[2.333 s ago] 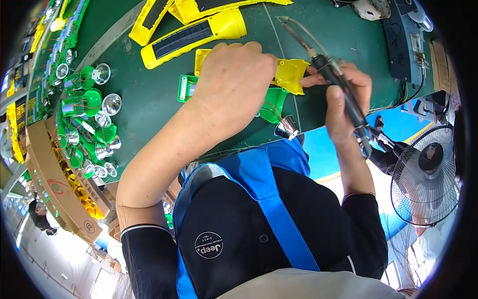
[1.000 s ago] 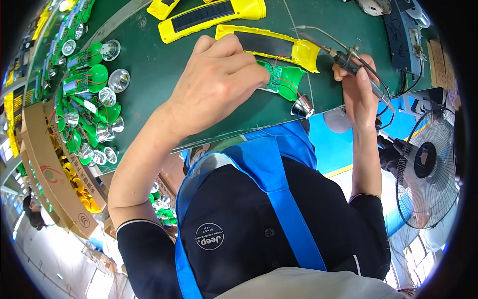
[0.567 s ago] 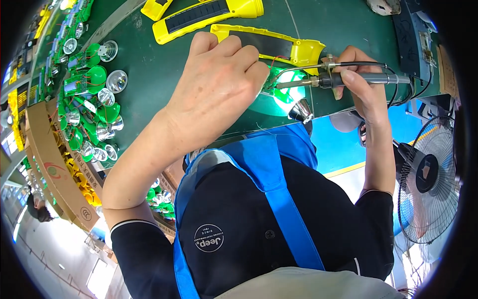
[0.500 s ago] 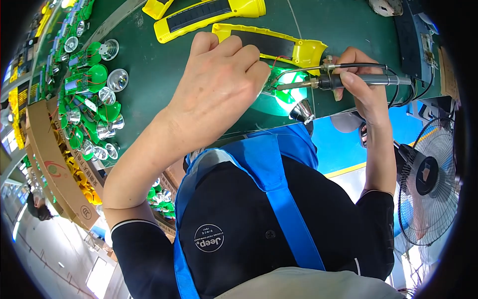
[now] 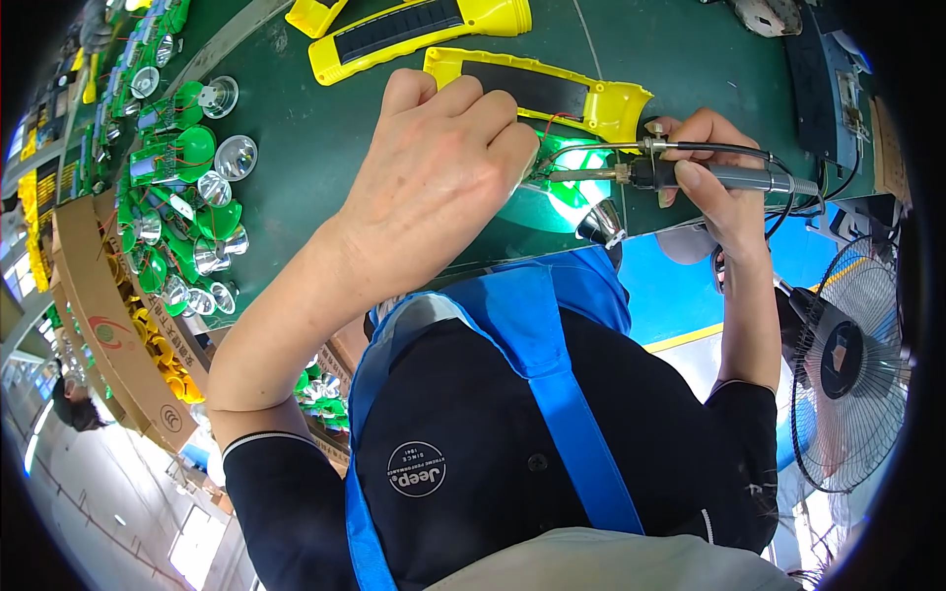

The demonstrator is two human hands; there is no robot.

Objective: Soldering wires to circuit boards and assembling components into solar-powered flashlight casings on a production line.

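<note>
In my right hand (image 5: 724,182) is a soldering iron (image 5: 734,175) with a thin metal feed tube (image 5: 596,148) clamped along it. Its tip points left, toward the fingertips of my left hand (image 5: 434,187). That hand is closed, knuckles up, and hides what it grips. Close by the tip lies a brightly lit green lamp part (image 5: 581,197) with a silver reflector (image 5: 601,225) at its near right end. A red wire (image 5: 560,118) runs from there to a yellow half-shell (image 5: 616,110) with a dark panel, just beyond my hands.
Green lamp parts with silver reflectors (image 5: 235,158) crowd the left of the green bench (image 5: 305,128). Another yellow shell (image 5: 414,34) lies at the far side. A cardboard box (image 5: 103,305) of yellow parts stands left; a fan (image 5: 847,360) stands right. Cables hang near the bench's right end.
Both hands stay almost in place, with the iron's tip still at my left fingertips. The whole picture has shifted slightly.
</note>
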